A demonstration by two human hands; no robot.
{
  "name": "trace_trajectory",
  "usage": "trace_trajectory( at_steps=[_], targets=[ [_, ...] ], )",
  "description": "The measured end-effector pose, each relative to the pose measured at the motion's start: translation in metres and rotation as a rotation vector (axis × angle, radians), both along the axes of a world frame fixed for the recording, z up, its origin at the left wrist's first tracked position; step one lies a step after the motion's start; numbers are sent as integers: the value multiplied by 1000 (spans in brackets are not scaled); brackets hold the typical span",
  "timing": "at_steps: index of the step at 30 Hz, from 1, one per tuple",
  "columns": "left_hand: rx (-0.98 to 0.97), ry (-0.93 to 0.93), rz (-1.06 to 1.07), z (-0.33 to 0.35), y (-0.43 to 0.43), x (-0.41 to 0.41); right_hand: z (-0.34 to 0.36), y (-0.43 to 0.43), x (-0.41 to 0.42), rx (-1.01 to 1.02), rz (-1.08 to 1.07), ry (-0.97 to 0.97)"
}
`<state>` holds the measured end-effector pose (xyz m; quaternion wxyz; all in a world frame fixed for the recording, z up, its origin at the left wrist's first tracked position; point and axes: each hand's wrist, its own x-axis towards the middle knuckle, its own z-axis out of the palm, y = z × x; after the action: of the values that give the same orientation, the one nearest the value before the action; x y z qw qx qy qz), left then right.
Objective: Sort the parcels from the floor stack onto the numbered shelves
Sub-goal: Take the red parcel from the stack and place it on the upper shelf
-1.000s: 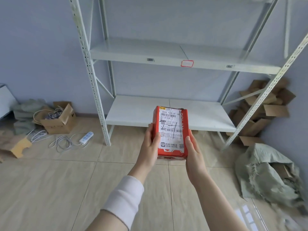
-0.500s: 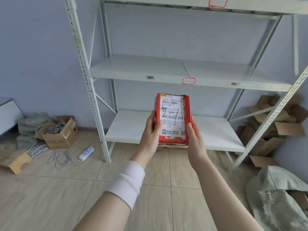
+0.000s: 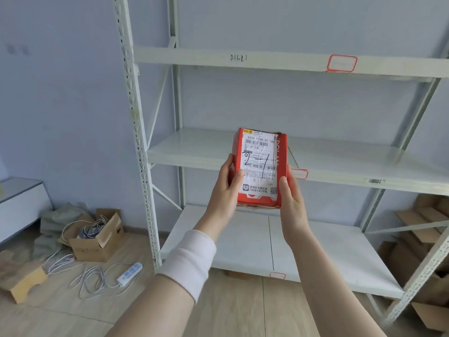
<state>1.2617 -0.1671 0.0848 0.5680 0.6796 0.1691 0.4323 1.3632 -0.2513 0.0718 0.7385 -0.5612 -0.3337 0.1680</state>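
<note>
A red parcel (image 3: 259, 167) with a white shipping label marked "2-1" by hand is held upright in front of the white metal rack. My left hand (image 3: 224, 190) grips its left side, thumb on the label face. My right hand (image 3: 290, 198) grips its right side. Behind the parcel runs the middle shelf (image 3: 340, 164) with a red-framed tag (image 3: 300, 173) on its front edge. The upper shelf (image 3: 194, 57) carries a red-framed tag (image 3: 341, 63) and handwritten text. The bottom shelf (image 3: 315, 251) lies below my hands.
On the floor at the left are an open cardboard box (image 3: 97, 239) with cables, a white power strip (image 3: 130, 273) and a wooden block (image 3: 23, 280). Flattened cardboard boxes (image 3: 420, 239) are piled at the right behind the rack. A white cabinet (image 3: 19, 203) stands far left.
Both hands have lifted the parcel from bottom-shelf level up to the middle shelf's height. The view has tilted up and come closer to the rack, showing the upper shelf.
</note>
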Motion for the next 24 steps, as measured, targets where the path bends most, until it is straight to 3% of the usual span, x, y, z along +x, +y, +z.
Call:
trace_trajectory(
  at_steps=[15,24],
  targets=[
    [306,-154,18,140,228,51,145,220,50,215,7,-224],
    [492,-207,73,226,322,103,228,310,112,322,23,-440]
  ],
)
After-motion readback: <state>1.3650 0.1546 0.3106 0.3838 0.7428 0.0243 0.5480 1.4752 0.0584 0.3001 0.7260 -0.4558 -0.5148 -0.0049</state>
